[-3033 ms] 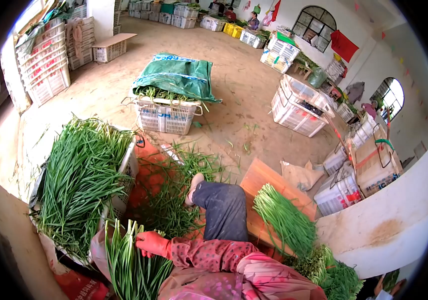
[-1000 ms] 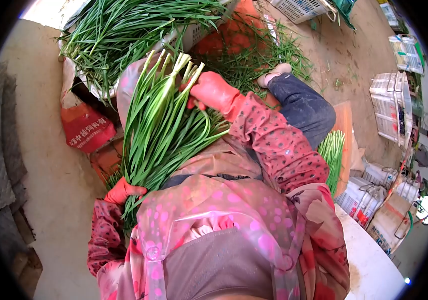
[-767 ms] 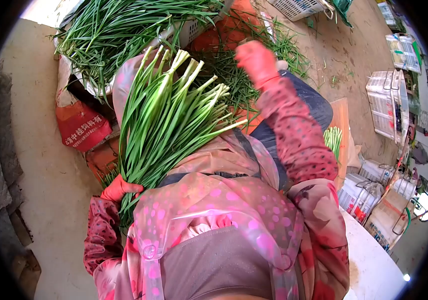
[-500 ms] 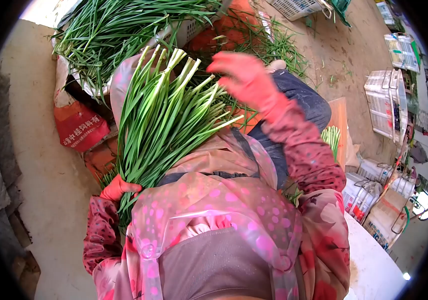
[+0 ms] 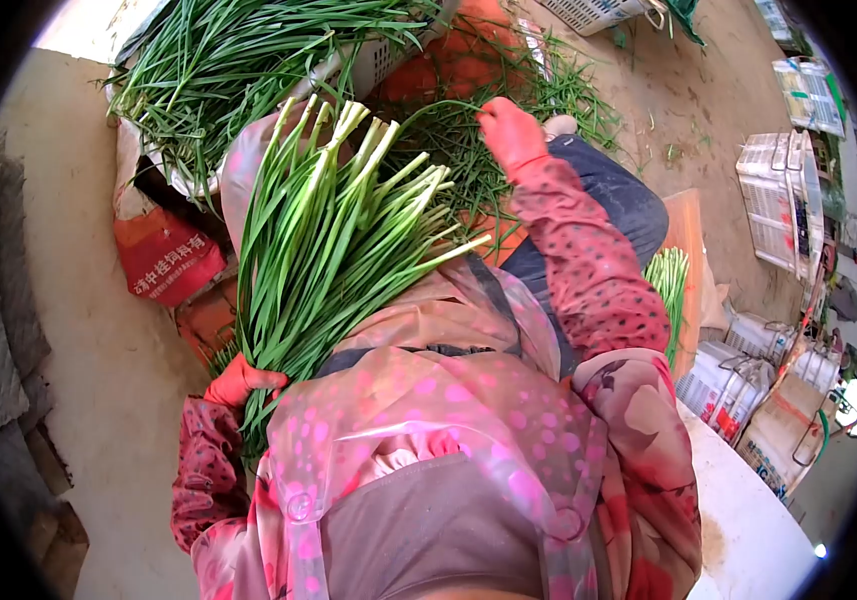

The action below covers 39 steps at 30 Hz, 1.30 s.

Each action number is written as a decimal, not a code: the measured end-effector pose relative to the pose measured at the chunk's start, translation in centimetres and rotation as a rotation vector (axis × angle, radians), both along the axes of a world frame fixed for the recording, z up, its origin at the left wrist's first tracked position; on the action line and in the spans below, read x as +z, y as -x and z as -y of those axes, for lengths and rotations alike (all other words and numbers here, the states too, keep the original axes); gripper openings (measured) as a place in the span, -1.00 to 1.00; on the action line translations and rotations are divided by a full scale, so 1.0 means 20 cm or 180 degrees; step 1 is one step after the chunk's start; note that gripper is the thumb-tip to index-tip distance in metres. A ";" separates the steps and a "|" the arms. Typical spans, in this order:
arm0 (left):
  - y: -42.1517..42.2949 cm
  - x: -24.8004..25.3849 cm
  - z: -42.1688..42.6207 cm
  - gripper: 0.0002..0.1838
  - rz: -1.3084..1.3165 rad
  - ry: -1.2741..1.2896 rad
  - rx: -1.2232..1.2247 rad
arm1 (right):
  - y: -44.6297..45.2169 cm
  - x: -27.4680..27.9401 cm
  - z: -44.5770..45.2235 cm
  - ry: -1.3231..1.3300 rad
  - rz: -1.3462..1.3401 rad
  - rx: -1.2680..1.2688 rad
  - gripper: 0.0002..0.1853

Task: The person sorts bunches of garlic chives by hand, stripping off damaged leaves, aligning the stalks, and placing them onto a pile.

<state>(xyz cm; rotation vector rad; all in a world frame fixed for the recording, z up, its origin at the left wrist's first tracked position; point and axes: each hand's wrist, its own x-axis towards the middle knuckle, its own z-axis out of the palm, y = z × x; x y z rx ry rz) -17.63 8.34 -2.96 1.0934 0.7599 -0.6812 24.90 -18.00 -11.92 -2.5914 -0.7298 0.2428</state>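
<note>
A large bundle of garlic chives (image 5: 318,240) lies across my lap, its pale cut ends pointing up and away from me. My left hand (image 5: 245,382), in a red glove, is wrapped round the leafy lower end of it. Beyond the bundle's stem ends, my right hand (image 5: 511,135), gloved too, is closed above a litter of loose green leaves (image 5: 478,155). One thin chive leaf (image 5: 438,106) runs from its fingers toward the bundle. The fingertips of that hand are partly hidden.
A heap of chives (image 5: 258,70) fills a container at the upper left, above a red printed sack (image 5: 163,258). At the right stand white crates (image 5: 778,200), and another bunch of chives (image 5: 666,285) beside an orange board (image 5: 686,225). A white surface (image 5: 738,500) is at lower right.
My right hand has moved up and to the right, away from the bundle's stem ends, and its fingers have closed on a thin leaf. The left hand still grips the bundle.
</note>
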 end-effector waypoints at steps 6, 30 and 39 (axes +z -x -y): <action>-0.04 0.05 0.04 -0.77 -0.0136 -0.0017 0.0031 | 0.45 0.17 -0.13 -0.1525 -0.3406 -0.0198 -0.55; -0.82 0.76 0.14 -0.65 0.1329 -0.2454 -0.2499 | 0.72 -0.27 -0.16 -0.3404 -0.4285 0.0405 -0.62; -0.59 0.63 0.32 -0.04 0.1267 -0.5627 -0.3974 | 0.43 -0.01 -0.12 -0.5578 -0.6508 0.1081 -0.38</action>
